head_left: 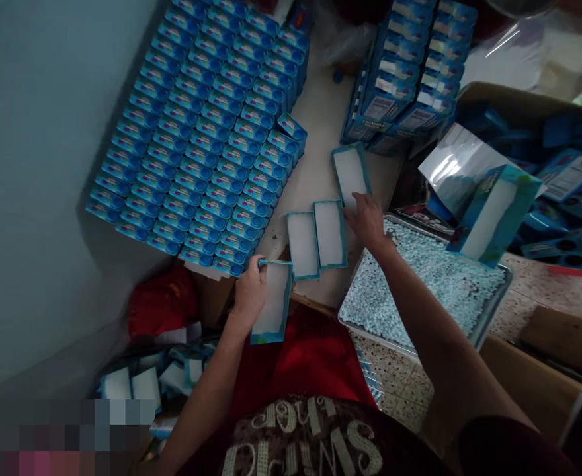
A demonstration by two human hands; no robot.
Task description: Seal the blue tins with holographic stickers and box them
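Note:
My left hand (250, 292) grips the upper left edge of a blue carton (275, 307), tilted at the table's front edge, its white inside facing me. My right hand (368, 223) has its fingers at the lower end of another blue carton (349, 170) with a white inside; the fingertips partly cover its edge. Between my hands, two more such cartons, a left one (303, 246) and a right one (329, 235), lie side by side on the table (315, 132). Beside my right forearm is a metal tray (343, 320) filled with small pale-blue pieces.
Rows of blue boxes (196, 139) cover the table's left side. More stacked boxes (395, 79) stand at the back right. A blue carton (494, 215) leans over the tray beside a large box of blue packages (569, 178). Red cloth (162, 301) lies lower left.

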